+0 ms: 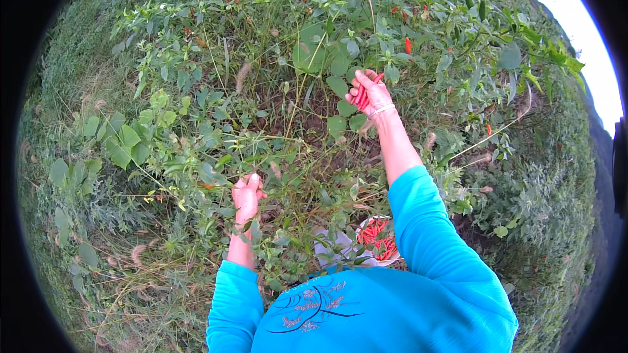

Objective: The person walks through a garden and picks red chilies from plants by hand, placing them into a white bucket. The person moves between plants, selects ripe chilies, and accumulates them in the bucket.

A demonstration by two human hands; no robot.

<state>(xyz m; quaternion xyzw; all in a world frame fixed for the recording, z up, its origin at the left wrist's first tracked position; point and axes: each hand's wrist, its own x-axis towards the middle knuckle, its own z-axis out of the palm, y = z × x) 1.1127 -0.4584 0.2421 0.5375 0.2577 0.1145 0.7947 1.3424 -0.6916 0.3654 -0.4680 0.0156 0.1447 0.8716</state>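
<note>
Several red chili peppers (pixel 362 97) lie in the curled fingers of my right hand (pixel 374 92), which is raised among broad green leaves. A bracelet (pixel 380 111) circles that wrist. Lower and to the left, my left hand (pixel 247 195) closes around a thin stem of a pepper plant (pixel 240 154); its fingertips are partly hidden by foliage. Long green chili peppers (pixel 223 161) hang just above this hand. Close to my body stands a pale container (pixel 388 261) filled with red chili peppers (pixel 377 238), partly covered by leaves and my right sleeve.
Beside the container is a pale grey item (pixel 333 247), half hidden by leaves. A red chili (pixel 408 45) hangs beyond my right hand, and green chilies (pixel 482 9) grow at upper right. Dense weeds and seeding grass (pixel 139 254) surround me.
</note>
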